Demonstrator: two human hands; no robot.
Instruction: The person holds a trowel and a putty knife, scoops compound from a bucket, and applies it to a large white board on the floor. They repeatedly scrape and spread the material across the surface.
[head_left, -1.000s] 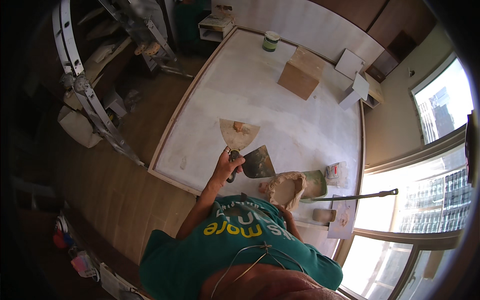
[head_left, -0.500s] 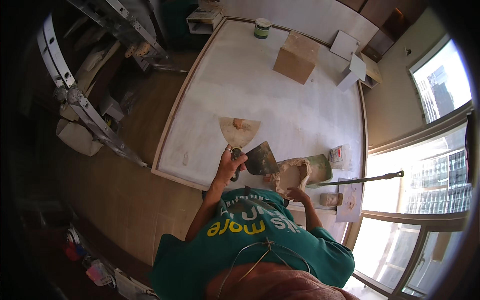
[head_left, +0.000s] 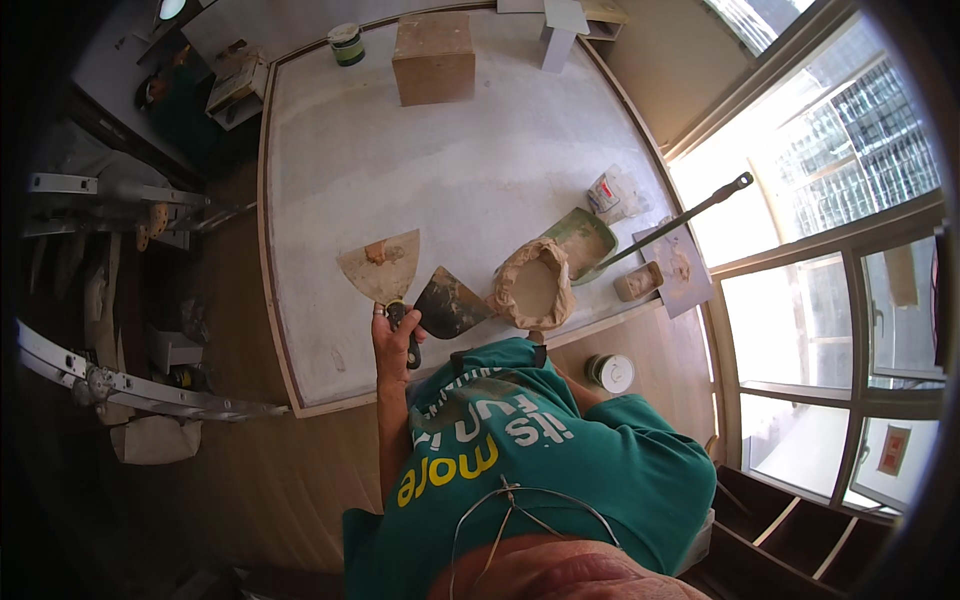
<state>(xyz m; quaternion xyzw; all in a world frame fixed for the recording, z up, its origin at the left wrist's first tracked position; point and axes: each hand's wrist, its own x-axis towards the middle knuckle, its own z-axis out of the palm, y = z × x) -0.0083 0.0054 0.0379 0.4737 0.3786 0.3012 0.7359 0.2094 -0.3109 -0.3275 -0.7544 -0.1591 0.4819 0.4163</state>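
My left hand point(head_left: 394, 342) is wrapped round the handles of two putty knives: a pale blade point(head_left: 360, 265) with a brown lump on it and a dark, stained blade point(head_left: 450, 305). My right hand point(head_left: 536, 337) is mostly hidden beyond my shirt, at the near side of a crumpled brown paper bag point(head_left: 532, 285) holding greyish material; its fingers cannot be made out. Beside the bag lie a green tray point(head_left: 580, 235) with a long-handled tool point(head_left: 680, 217) across it, a small tan container point(head_left: 636, 282) and a white packet point(head_left: 617, 195).
A white raised platform point(head_left: 330, 170) carries a wooden box point(head_left: 433, 70) and tub point(head_left: 346, 45). Metal ladders point(head_left: 70, 355) stand on the left. A lidded bucket point(head_left: 610, 372) sits on the floor. Glazed windows point(head_left: 790, 320) line the right. A co-worker in green point(head_left: 175, 100) is at upper left.
My view has turned toward the right. My right hand came up to the paper bag's near side and is now mostly hidden. My left hand still holds both knives.
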